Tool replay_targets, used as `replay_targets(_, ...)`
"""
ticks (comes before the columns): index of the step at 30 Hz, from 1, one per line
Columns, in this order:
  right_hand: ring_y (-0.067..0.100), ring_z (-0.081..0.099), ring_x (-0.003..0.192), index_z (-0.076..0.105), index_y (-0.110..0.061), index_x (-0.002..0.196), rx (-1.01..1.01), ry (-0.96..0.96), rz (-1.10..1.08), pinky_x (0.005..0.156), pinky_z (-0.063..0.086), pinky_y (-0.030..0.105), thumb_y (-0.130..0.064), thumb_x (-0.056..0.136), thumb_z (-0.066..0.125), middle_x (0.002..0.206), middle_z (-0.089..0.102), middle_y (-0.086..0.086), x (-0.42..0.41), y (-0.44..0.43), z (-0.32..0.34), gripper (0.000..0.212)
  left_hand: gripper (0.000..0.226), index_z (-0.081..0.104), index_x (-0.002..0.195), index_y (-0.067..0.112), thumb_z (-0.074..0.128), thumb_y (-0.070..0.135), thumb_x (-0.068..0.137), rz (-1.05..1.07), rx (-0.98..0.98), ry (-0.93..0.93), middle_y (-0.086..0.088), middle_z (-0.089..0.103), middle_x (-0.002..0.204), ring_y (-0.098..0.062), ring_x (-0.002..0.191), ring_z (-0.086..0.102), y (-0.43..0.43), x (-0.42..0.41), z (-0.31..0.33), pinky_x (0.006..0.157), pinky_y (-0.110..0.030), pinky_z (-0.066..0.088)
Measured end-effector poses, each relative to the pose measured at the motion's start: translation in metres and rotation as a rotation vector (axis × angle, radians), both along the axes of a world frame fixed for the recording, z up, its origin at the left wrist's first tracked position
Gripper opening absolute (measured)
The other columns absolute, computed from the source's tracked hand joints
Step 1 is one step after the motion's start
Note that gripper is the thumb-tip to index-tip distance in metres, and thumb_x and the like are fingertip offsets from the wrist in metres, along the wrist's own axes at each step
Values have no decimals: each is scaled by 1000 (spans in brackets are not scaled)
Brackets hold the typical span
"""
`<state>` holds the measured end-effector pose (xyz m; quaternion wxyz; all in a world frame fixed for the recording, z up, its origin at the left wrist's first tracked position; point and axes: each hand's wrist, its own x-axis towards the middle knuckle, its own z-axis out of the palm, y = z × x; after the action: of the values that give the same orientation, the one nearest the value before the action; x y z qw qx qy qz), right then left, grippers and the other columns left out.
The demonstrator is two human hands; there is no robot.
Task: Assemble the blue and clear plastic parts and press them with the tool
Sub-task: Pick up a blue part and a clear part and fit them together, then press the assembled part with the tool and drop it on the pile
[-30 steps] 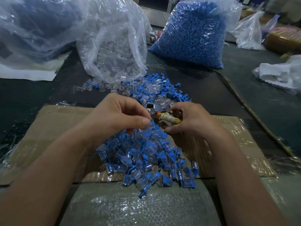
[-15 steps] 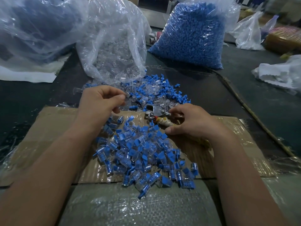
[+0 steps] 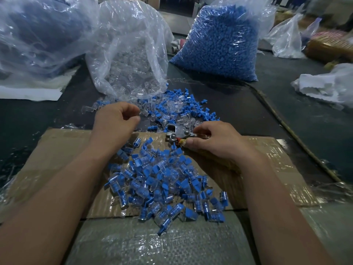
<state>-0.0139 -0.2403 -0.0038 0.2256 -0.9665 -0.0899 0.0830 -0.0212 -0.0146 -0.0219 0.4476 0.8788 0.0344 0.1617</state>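
- My left hand (image 3: 116,121) hovers over the near edge of the loose parts (image 3: 177,108), fingers curled and thumb close to the forefinger; I cannot tell whether it pinches a piece or is bare.
- My right hand (image 3: 215,144) is clamped round the handles of the tool (image 3: 176,133); the metal head points left and sits at the far edge of the cardboard (image 3: 63,150); I see nothing seated in it.
- The hands are apart; a lone blue plug (image 3: 152,128) lies between them on the dark table (image 3: 248,115).
- I judge the step to be fetching the next pair; the blue and clear pieces are scattered together at the mouth of the clear bag (image 3: 129,60), so I would pick one clear shell from just beside my fingertips, then the lone plug, which is nearest the tool.
- I would start the plug straight into the shell with my fingers alone; a crooked start is likely to jam or crack the clear plastic under the squeeze.
- I would keep the tool where it is and carry the pair to it; that way the right hand needs no new grip.
- I would seat the pair squarely in the head before closing; one firm squeeze, then let go.
- The finished pile (image 3: 162,180) lies on the cardboard between my forearms; I would drop the pressed piece there and keep raw parts off it; the blue bag (image 3: 219,43) stands well behind, not needed yet.
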Motion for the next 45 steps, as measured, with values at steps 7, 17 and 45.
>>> replay_targets(7, 1, 42, 79, 58, -25, 116, 8, -6, 5, 60, 29, 13, -61, 75, 61, 87, 45, -18, 0, 1, -1, 55, 45, 52, 130, 17, 62, 13, 86, -133, 271, 112, -10, 56, 125, -23, 109, 54, -7, 28, 7, 94, -36, 41)
replay_targets(17, 5, 44, 86, 58, -23, 117, 6, -12, 24, 61, 30, 15, -59, 76, 60, 90, 45, -16, 1, 0, -1, 54, 27, 65, 113, 9, 62, 15, 87, -159, 513, 163, -13, 65, 111, -29, 99, 60, -18, 47, -2, 90, -41, 48)
replay_targets(45, -6, 47, 79, 62, -26, 107, 99, -60, -13, 63, 36, 16, -61, 73, 59, 85, 51, -21, 2, -3, -2, 48, 26, 65, 93, 26, 65, 4, 80, -146, -413, 16, 4, 67, 76, 0, 60, 62, -8, -28, 17, 59, -7, 49)
